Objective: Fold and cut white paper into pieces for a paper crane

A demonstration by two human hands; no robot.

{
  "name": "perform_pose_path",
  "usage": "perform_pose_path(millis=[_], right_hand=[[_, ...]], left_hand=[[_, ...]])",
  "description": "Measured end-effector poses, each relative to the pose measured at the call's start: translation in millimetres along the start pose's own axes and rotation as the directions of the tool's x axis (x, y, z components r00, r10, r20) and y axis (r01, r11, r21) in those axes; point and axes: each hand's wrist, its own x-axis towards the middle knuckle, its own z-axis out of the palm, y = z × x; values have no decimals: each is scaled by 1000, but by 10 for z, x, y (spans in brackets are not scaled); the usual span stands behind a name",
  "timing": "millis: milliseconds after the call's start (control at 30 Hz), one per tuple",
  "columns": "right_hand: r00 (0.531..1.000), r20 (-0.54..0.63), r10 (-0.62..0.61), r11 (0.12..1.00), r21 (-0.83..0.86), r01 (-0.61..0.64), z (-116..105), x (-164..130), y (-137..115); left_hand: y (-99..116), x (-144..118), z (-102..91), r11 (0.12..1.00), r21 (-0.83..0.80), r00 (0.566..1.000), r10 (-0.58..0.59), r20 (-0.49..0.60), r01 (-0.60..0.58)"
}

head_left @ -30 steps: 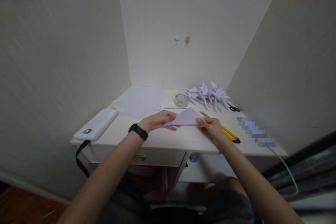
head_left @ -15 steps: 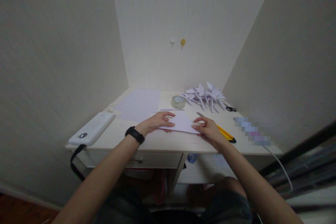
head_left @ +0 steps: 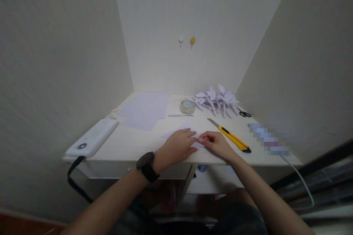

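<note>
Folded paper [head_left: 180, 132]: lay flat on the desk [head_left: 132, 143], lower centre of frame, mostly hidden under both hands.
Left hand [head_left: 176, 147]: palm pressed flat on the sheet, fingers spread.
Right hand [head_left: 216, 145]: fingertips pinched the sheet's right corner.
Utility knife [head_left: 230, 139]: just right, unheld.

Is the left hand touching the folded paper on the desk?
Touching. The head view shows the left hand lying flat on the folded paper, covering most of it.
</note>
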Motion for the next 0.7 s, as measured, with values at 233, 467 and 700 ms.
perform_pose_path(millis=[233,467,700], right_hand=[[1000,9,7,997,-81,-6,-52,-119,-5],[995,-43,-86,995,-52,84,35,-139,58],[991,-9,-133,985,110,133,-5,-142,51]], left_hand=[[-67,-134,77,985,157,997,-74,34,67],[-63,-276,22,956,287,998,-62,-24,66],[-37,20,-100,981,164,995,97,39,-102]])
